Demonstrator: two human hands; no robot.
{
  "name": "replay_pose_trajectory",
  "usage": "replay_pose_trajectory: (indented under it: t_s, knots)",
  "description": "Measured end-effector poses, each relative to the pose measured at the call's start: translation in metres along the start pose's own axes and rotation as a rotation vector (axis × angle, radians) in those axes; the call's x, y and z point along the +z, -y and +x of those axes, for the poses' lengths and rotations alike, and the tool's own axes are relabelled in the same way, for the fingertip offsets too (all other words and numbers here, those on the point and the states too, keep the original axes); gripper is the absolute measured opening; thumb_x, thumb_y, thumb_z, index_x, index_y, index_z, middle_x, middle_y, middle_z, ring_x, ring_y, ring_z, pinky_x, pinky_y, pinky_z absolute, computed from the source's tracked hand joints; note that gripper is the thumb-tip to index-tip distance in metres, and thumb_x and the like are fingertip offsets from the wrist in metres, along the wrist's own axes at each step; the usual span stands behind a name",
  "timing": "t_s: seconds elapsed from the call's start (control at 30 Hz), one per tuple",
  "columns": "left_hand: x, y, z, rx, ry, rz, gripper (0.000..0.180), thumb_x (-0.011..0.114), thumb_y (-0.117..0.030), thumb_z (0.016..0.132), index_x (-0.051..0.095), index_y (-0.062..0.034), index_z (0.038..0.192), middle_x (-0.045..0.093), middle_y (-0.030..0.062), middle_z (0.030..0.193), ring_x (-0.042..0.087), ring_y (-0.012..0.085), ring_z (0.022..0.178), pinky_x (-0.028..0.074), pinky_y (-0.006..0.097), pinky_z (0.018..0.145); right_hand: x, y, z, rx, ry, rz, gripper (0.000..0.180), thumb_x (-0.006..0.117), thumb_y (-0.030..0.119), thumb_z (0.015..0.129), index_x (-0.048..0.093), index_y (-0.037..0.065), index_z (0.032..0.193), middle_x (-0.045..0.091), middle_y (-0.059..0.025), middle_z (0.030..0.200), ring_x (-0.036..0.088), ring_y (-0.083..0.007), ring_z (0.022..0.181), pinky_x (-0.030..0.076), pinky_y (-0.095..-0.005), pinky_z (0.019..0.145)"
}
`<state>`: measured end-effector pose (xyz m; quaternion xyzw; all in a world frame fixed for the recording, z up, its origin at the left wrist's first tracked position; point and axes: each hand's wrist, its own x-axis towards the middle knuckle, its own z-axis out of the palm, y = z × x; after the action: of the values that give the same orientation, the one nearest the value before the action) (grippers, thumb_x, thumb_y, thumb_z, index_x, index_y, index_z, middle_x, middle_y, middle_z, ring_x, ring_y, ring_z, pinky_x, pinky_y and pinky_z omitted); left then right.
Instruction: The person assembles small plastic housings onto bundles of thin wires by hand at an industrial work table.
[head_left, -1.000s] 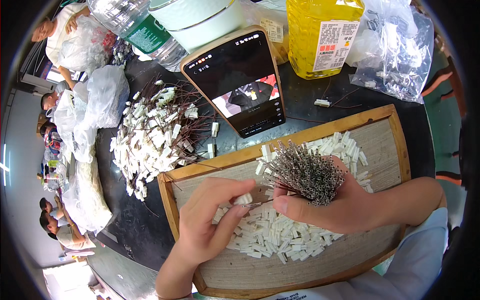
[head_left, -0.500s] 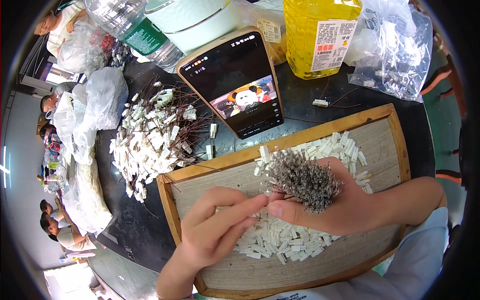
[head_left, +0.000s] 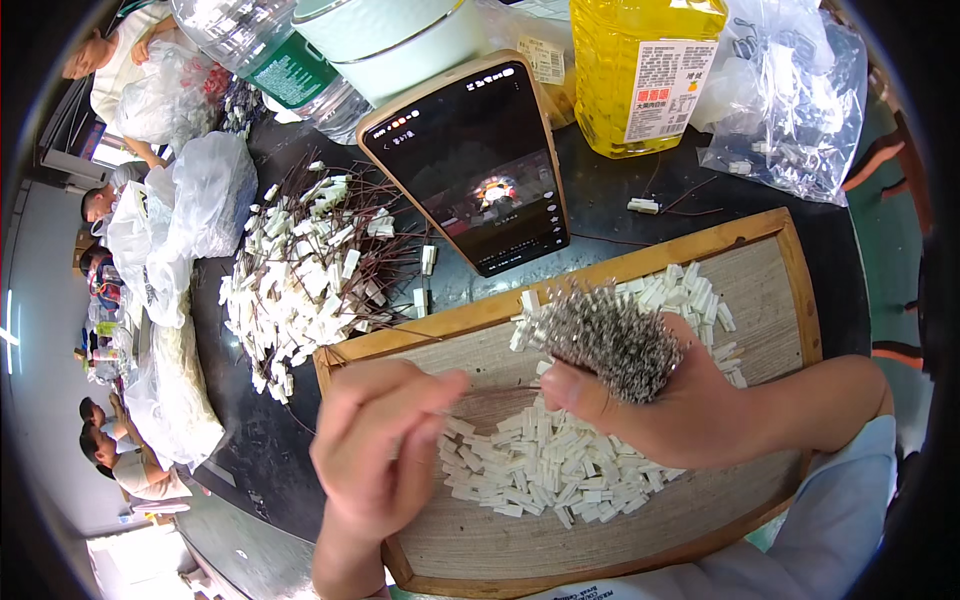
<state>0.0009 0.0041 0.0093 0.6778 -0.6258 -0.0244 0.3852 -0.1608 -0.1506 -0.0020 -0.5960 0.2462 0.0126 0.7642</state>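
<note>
Connectors [head_left: 560, 462] are white — wire tips [head_left: 630, 345] silvery, tray [head_left: 470, 550] grey-streaked.

The left hand [head_left: 375, 450], half a second ago meeting the right thumb, has drawn away to the left and blurs with motion; it now hides part of the wooden tray's [head_left: 690, 247] left rim; a thin brown wire [head_left: 505, 389] shows across the opened gap; more white pieces [head_left: 465, 455] are uncovered at the pile's left; the right hand's [head_left: 700, 415] thumb has shifted slightly farther away; the phone's [head_left: 490, 195] bright picture has given way to a darker one.
</note>
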Motion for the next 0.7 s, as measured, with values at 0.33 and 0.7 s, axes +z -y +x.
replay_pose_trajectory:
  t_s: [0.33,0.7]
  knots:
    - [-0.032,0.022,0.0,-0.149,-0.126,0.194,0.02,0.058,0.001,0.08,0.062,0.0023,0.099,0.061,0.0136,0.087,0.057,0.0236,0.074,0.046,0.031,0.069,0.007,-0.003,0.002,-0.295,-0.15,0.141,0.019,0.062,0.012,0.085,0.056,0.002,0.1,0.055,0.0024,0.076,0.05,-0.0019,0.068,0.039,-0.0182,0.056]
    - [0.026,-0.011,0.003,-0.056,0.392,0.322,0.04,0.062,-0.008,0.074,0.056,-0.0058,0.113,0.052,0.0136,0.115,0.049,0.0285,0.105,0.04,0.039,0.087,0.002,-0.001,-0.001,-0.067,-0.022,0.319,0.019,0.058,0.016,0.089,0.053,0.003,0.102,0.052,0.0036,0.075,0.046,-0.001,0.064,0.037,-0.018,0.053]
